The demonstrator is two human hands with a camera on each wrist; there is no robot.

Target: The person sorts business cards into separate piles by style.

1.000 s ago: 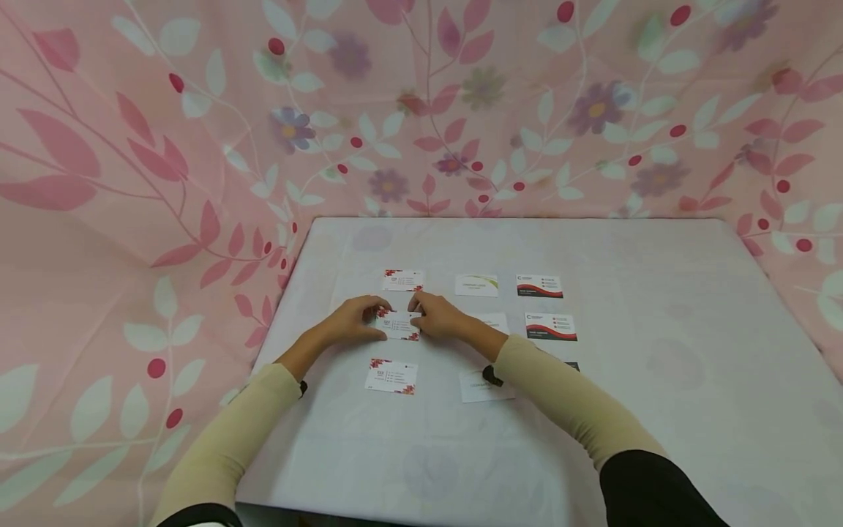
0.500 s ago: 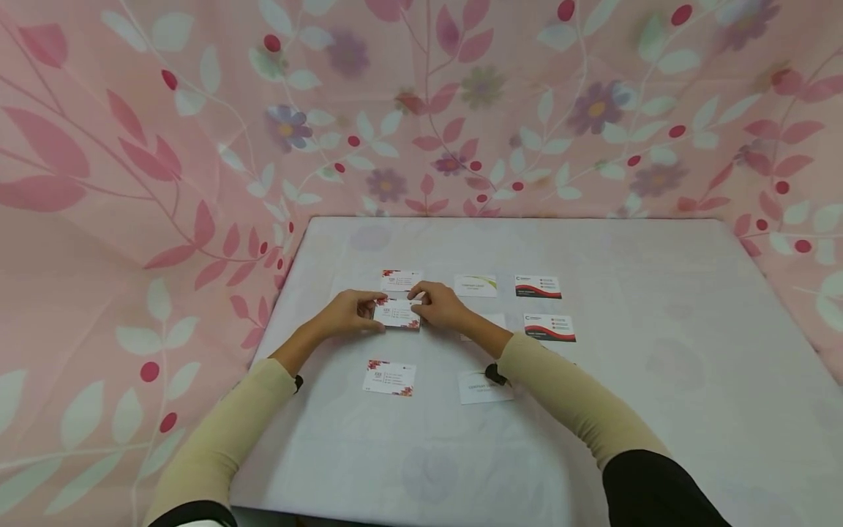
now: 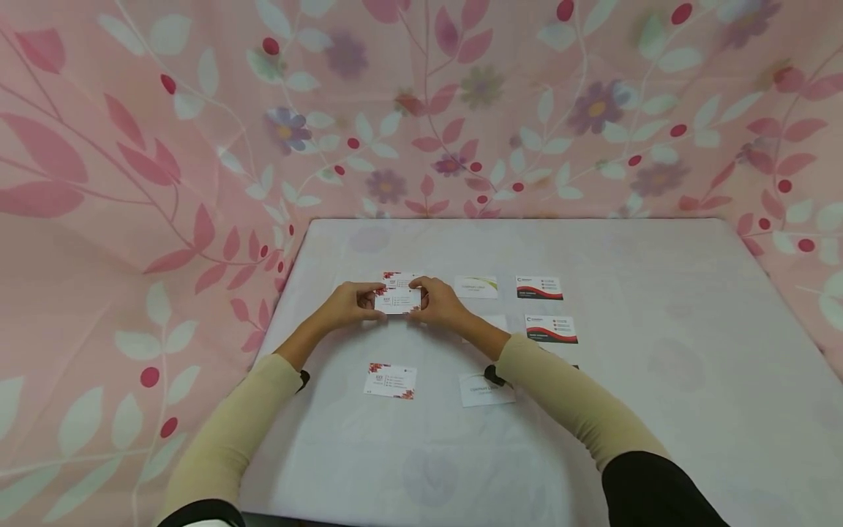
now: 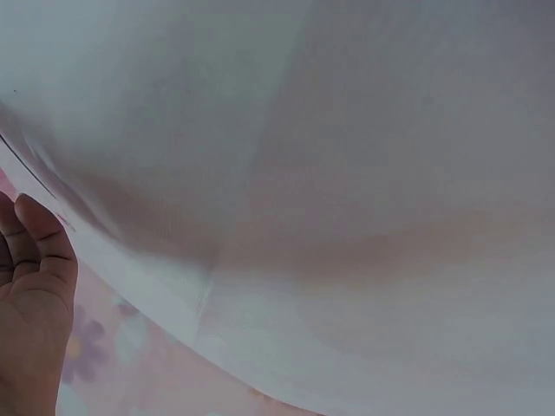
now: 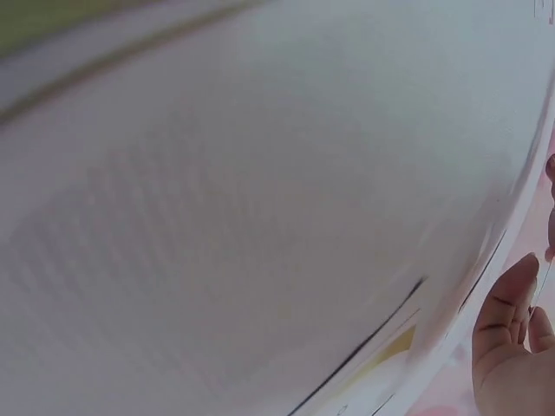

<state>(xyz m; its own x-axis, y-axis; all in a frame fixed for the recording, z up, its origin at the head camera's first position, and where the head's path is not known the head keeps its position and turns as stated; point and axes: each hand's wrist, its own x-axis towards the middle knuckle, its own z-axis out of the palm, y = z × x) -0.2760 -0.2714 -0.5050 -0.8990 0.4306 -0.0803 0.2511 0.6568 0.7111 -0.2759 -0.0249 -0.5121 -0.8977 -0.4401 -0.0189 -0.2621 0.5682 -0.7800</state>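
Observation:
Both hands hold a white business card [image 3: 397,301] with red floral corners, face up over the left column. My left hand [image 3: 345,304] pinches its left edge, thumb toward me. At the right edge, my right hand [image 3: 440,301] grips it with thumb and fingers. Just behind it, a matching floral card [image 3: 399,277] is partly covered by the held one. Another floral card [image 3: 390,380] lies nearer me. In the left wrist view my left hand [image 4: 36,295] shows at the left edge, the card out of sight. The right wrist view shows my right hand [image 5: 513,347] low at the right.
A white card with a green curve [image 3: 476,287] lies in the middle column. Nearer ones, including a white card [image 3: 486,392], are partly hidden by my right arm. Red-and-black cards [image 3: 539,288] lie to the right. The white-covered table [image 3: 658,329] meets a pink floral backdrop [image 3: 527,110].
Both hands have lifted the floral card from the middle of the left column and carried it away from me, so it now overlaps the far floral card in view. The other cards stay put.

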